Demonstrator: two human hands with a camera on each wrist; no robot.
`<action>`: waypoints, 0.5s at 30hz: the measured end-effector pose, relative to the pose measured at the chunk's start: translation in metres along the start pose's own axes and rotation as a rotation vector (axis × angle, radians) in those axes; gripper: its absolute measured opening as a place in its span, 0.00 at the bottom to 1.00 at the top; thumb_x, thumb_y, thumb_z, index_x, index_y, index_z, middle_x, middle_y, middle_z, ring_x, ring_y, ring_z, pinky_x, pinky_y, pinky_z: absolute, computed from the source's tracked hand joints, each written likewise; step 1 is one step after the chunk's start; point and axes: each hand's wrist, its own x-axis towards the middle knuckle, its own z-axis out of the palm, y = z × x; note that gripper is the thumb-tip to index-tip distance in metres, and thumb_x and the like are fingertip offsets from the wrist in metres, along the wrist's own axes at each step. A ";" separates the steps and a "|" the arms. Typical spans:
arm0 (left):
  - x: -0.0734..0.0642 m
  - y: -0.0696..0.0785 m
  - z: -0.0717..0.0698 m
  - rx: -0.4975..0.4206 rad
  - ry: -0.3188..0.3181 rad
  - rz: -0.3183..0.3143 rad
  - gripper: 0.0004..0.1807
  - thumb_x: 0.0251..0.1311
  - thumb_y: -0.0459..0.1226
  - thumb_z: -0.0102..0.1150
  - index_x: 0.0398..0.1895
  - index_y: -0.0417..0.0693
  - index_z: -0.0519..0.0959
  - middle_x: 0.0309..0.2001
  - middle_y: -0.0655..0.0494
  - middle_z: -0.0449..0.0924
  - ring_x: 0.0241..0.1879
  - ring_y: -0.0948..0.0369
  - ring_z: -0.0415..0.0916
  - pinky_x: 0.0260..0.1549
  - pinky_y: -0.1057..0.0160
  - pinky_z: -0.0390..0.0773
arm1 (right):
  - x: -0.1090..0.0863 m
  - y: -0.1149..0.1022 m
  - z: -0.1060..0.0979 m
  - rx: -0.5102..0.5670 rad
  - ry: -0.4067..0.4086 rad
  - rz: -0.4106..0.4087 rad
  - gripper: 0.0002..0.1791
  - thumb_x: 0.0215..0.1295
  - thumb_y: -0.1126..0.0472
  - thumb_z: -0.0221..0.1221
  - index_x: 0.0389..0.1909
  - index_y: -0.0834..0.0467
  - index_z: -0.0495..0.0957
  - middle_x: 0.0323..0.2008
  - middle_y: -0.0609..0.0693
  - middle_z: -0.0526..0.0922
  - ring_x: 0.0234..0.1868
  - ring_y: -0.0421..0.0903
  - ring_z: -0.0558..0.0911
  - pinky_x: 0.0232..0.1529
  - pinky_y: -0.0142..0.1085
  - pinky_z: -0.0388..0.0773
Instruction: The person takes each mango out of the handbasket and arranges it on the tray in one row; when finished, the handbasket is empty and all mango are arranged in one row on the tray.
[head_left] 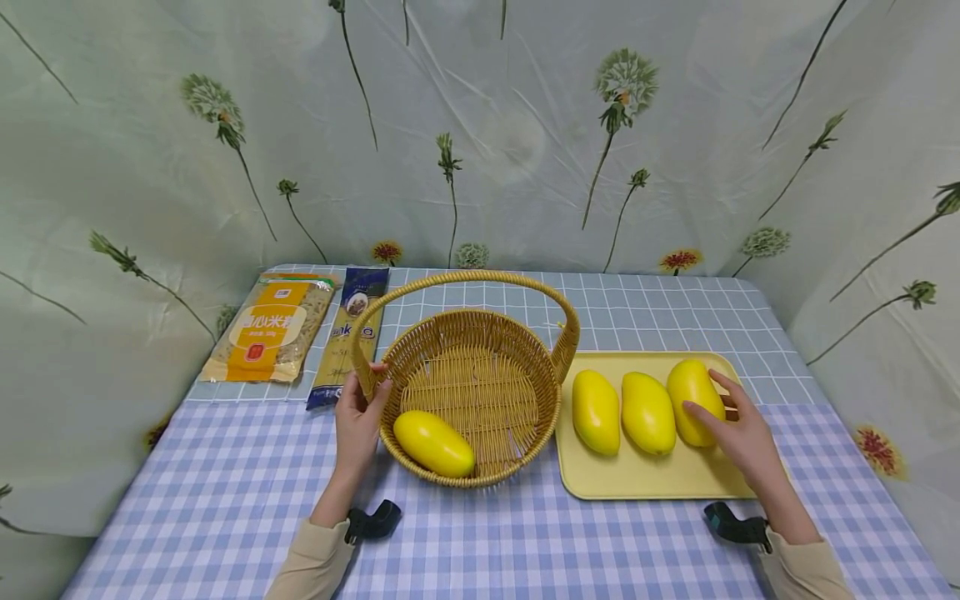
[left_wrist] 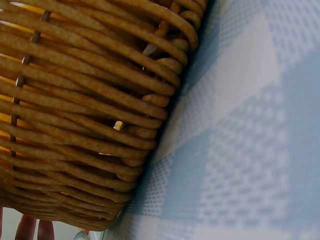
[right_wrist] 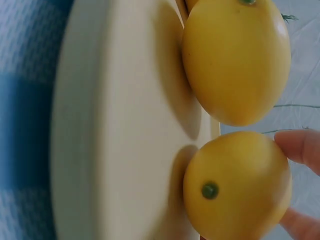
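A wicker basket [head_left: 480,481] with a tall arched handle [head_left: 465,277] stands in the middle of the table. One yellow mango [head_left: 433,443] lies inside it, at the near left. My left hand [head_left: 360,421] grips the basket's left side where the handle meets the rim. In the left wrist view the basket's woven wall [left_wrist: 85,110] hides most of that hand. To the right, three more mangoes rest in a row on a pale yellow tray [head_left: 600,483]. My right hand [head_left: 738,429] holds the rightmost mango [head_left: 692,400] between thumb and fingers; the middle mango [head_left: 648,414] lies beside it.
Behind my left hand lie an orange and clear bag of grain [head_left: 273,333] and a long blue and gold packet [head_left: 348,333]. A checked cloth [head_left: 480,550] covers the table, and a floral curtain [head_left: 525,150] hangs along its back and sides.
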 end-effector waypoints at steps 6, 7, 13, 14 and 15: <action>0.000 -0.001 -0.001 0.002 -0.002 0.003 0.14 0.64 0.22 0.51 0.52 0.24 0.68 0.52 0.28 0.71 0.50 0.50 0.70 0.44 0.72 0.70 | 0.000 -0.001 -0.001 -0.021 -0.030 0.002 0.43 0.66 0.43 0.55 0.72 0.62 0.51 0.56 0.73 0.65 0.47 0.62 0.68 0.38 0.43 0.65; 0.000 -0.001 0.000 0.000 -0.003 0.003 0.14 0.63 0.22 0.51 0.52 0.24 0.68 0.52 0.28 0.71 0.51 0.50 0.70 0.44 0.72 0.70 | 0.000 -0.001 -0.001 -0.022 -0.036 0.003 0.43 0.66 0.43 0.55 0.72 0.63 0.51 0.56 0.73 0.65 0.47 0.62 0.68 0.38 0.42 0.65; 0.000 -0.002 -0.001 -0.005 -0.005 0.001 0.14 0.63 0.22 0.50 0.52 0.24 0.68 0.52 0.28 0.71 0.50 0.48 0.70 0.43 0.72 0.71 | 0.000 -0.002 -0.001 -0.028 -0.073 0.026 0.43 0.67 0.41 0.52 0.71 0.65 0.51 0.57 0.73 0.63 0.48 0.62 0.67 0.38 0.41 0.66; 0.000 -0.002 -0.001 -0.004 -0.005 -0.001 0.14 0.63 0.22 0.50 0.52 0.24 0.68 0.52 0.28 0.71 0.50 0.48 0.70 0.43 0.72 0.71 | 0.000 -0.002 -0.001 -0.028 -0.075 0.029 0.43 0.67 0.41 0.52 0.71 0.65 0.51 0.58 0.73 0.63 0.49 0.63 0.67 0.38 0.40 0.66; 0.000 -0.001 0.000 -0.005 -0.004 -0.002 0.14 0.63 0.22 0.51 0.52 0.24 0.68 0.52 0.28 0.71 0.50 0.48 0.70 0.43 0.71 0.70 | 0.000 -0.002 -0.001 -0.029 -0.075 0.031 0.43 0.67 0.41 0.52 0.71 0.65 0.51 0.58 0.74 0.63 0.49 0.63 0.67 0.38 0.40 0.67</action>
